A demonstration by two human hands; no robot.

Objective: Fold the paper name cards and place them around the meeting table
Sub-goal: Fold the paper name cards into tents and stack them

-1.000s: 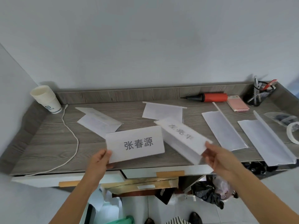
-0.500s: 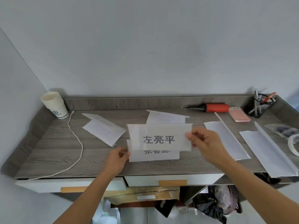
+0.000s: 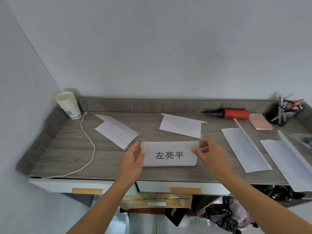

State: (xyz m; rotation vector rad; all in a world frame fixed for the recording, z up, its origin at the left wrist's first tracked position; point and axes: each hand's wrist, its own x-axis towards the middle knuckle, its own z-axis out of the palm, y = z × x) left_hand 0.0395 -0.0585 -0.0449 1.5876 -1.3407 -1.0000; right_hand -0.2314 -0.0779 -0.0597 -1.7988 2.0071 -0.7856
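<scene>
A white name card (image 3: 169, 153) with three black printed characters stands near the front of the grey wooden desk (image 3: 67, 149). My left hand (image 3: 133, 159) pinches its left end and my right hand (image 3: 211, 154) pinches its right end. The card held earlier with other characters is hidden behind this one. Several more folded white papers lie on the desk: one at the back left (image 3: 116, 130), one at the back centre (image 3: 181, 124), and two long ones at the right (image 3: 243, 149) (image 3: 287, 157).
A stack of paper cups (image 3: 68, 104) stands in the back left corner beside a white cable (image 3: 89, 141). A red and black pump (image 3: 231, 113), a pink notepad (image 3: 260, 123) and a mesh pen holder (image 3: 283, 114) sit at the back right. Drawers and black bags lie below the desk.
My hands brought the two cards together, the right-hand card in front of the left-hand one, and lowered the stack toward the desk. The camera view tilted upward.
</scene>
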